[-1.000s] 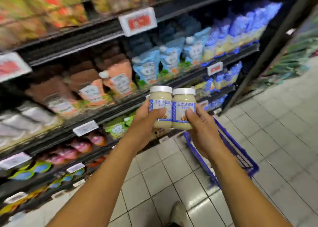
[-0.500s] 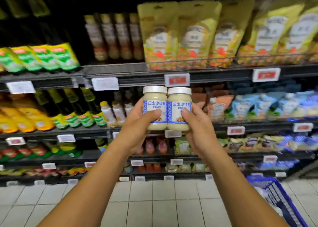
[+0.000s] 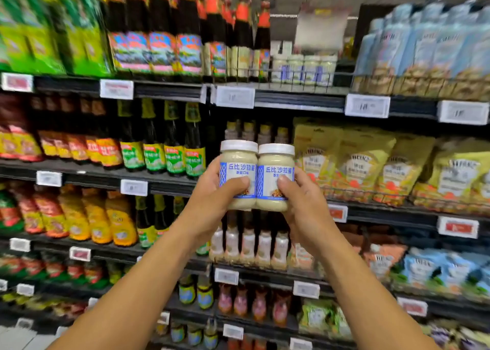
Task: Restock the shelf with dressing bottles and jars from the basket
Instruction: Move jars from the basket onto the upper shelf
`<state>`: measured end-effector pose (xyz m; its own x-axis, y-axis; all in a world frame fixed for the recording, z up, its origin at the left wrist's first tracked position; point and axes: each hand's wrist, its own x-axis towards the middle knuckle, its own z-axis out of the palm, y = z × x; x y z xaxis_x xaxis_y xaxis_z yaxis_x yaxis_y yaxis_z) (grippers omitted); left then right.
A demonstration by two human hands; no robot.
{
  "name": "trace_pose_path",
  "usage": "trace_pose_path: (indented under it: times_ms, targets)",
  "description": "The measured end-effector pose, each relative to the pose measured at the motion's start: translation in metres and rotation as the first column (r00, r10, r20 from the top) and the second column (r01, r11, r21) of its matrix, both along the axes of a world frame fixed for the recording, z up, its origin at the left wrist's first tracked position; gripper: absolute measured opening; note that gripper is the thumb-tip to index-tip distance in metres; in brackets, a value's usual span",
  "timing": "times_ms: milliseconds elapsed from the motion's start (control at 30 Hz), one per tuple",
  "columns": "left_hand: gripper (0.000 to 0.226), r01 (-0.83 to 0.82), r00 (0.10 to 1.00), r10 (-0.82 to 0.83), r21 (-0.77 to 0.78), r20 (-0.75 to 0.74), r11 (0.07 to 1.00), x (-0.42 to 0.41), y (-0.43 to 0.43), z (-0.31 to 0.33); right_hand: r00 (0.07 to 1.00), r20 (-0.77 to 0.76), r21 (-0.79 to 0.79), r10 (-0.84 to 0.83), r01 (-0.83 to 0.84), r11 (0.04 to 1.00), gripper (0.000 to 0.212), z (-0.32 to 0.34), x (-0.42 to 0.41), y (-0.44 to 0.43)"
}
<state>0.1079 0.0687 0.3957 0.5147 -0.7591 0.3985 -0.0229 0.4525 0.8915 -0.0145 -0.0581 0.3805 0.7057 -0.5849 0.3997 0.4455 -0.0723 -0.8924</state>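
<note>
Two cream-filled dressing jars with white lids and blue labels are held side by side in front of the shelves. My left hand (image 3: 212, 204) grips the left jar (image 3: 237, 161), thumb across its label. My right hand (image 3: 305, 206) grips the right jar (image 3: 275, 164) the same way. Both jars are upright and touch each other. High on the top shelf stands a row of matching white-lidded jars (image 3: 302, 70) behind a wire rail. The basket is out of view.
Dark sauce bottles (image 3: 159, 143) fill the shelves at left. Yellow pouches (image 3: 363, 164) sit to the right of the jars, pale blue pouches (image 3: 424, 47) above them. Small pale bottles (image 3: 249, 246) stand on the shelf below my hands. Price tags (image 3: 234, 96) line every shelf edge.
My view has swung from the floor and blue basket up to the upper shelves. Both hands have risen with the two jars, still held together.
</note>
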Motion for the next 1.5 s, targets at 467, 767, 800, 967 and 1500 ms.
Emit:
trace_pose_path:
  times_ms: [467,767,800,967,1500]
  targets:
    - [0.036,-0.107,0.937,0.165,-0.198,0.307,0.974,0.025,-0.038,0.135,0.986,0.096,-0.202,-0.137,0.154,0.967,0.045,0.139,0.030,-0.027]
    - [0.029,0.021,0.858,0.077,-0.184,0.508,0.983,0.053,-0.094,0.211,0.986,0.147,-0.237,-0.084,0.117,0.964,0.032,0.214,0.040,-0.089]
    - [0.031,0.009,0.847,0.086,-0.175,0.524,0.985,0.058,-0.101,0.217,0.986,0.144,-0.252,-0.080,0.114,0.961,0.033,0.220,0.043,-0.099]
    - [0.027,-0.002,0.861,0.089,-0.173,0.500,0.985,0.080,-0.141,0.235,0.973,0.145,-0.311,-0.181,0.218,0.925,0.046,0.246,0.058,-0.140]
    - [0.070,-0.260,0.665,-0.036,0.277,0.746,0.925,0.168,-0.217,0.268,0.866,-0.335,-0.570,-0.372,0.129,0.812,0.033,0.270,0.102,-0.222]
